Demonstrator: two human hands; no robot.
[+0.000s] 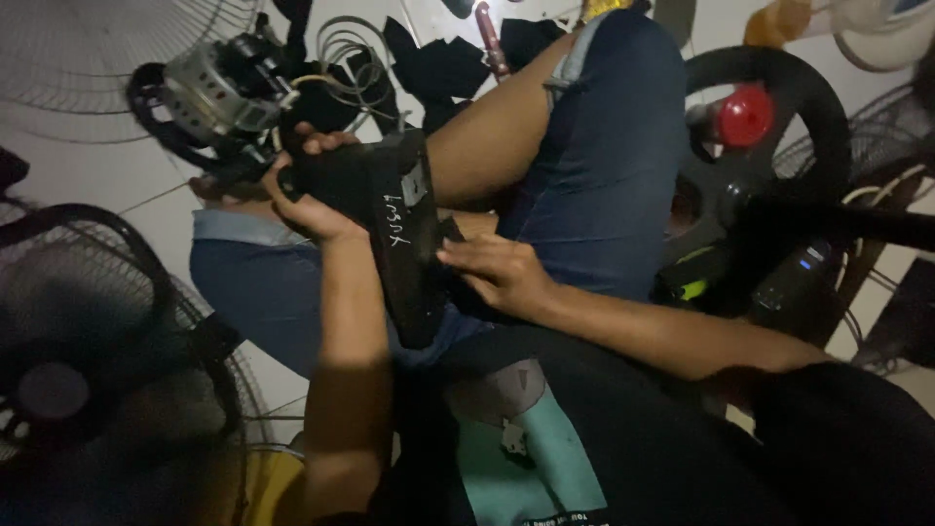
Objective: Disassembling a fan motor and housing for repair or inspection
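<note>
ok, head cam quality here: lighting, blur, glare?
Head view: dim overall, the floor top left brightest. The left hand and right hand on the black housing are soft with motion blur; the fan guard at left is dark and out of focus. No strong glare.

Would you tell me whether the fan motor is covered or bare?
Bare. The silver motor shows its metal body and wires with no cover over it, above the black housing piece held by the left hand.
</note>
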